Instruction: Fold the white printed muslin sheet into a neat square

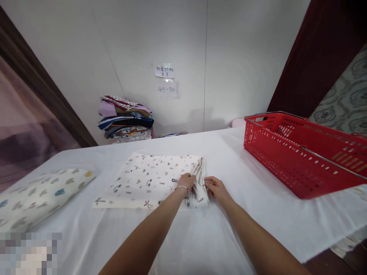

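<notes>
A white cloth (149, 179) printed with small dark and coloured motifs is spread on the table, its right end gathered into loose folds. My left hand (187, 181), with a bracelet at the wrist, has its fingers closed on the gathered part of this cloth. At the right edge of the folds, my right hand (215, 188) touches the cloth with thumb and fingertips close together. Whether it pinches the fabric is too small to tell.
A red basket (275, 160) with metal handles stands at the right. Another patterned cloth (43, 194) lies at the left. Behind the far edge of the white-covered table (229, 244) is a stack of folded clothes (126, 121), near a wall with paper signs (164, 71).
</notes>
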{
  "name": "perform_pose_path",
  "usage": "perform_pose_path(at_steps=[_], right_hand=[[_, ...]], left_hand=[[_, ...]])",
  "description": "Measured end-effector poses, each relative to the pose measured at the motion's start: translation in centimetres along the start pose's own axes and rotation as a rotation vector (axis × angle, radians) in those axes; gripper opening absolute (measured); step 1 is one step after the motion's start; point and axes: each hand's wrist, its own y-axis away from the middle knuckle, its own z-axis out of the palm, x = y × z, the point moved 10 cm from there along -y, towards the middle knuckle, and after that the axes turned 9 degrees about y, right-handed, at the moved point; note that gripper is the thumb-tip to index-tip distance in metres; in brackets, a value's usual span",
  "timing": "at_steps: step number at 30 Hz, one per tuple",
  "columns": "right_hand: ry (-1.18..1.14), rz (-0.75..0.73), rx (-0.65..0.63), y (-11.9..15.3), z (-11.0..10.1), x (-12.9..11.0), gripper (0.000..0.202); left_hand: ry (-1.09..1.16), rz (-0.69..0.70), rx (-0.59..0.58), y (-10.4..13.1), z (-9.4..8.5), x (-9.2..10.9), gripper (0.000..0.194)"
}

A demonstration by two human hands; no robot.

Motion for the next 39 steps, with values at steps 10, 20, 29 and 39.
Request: perform_pose_path(at_steps=[10, 20, 29, 39], right_hand=[[0.238, 0.014, 0.100, -3.0, -2.7, -2.3, 0.023], [0.801, 0.034, 0.121, -9.1, -0.6, -3.1, 0.020], [1.052, 0.122, 0.202, -12.7, -0.2, -3.7, 0.019], [1.000, 0.036, 0.324, -12.5, -3.0, -4.5, 0.023]], left_hand=[[0.044, 0.029, 0.069, -0.7, -0.4, -0.8, 0.020], [0.034, 0.051, 0.156, 0.2, -1.5, -1.1, 0.024], [0.045, 0.058, 0.172, 0.8, -1.6, -0.9, 0.024], [0.539, -0.090, -0.068, 1.4, 0.7, -1.3, 0.028]])
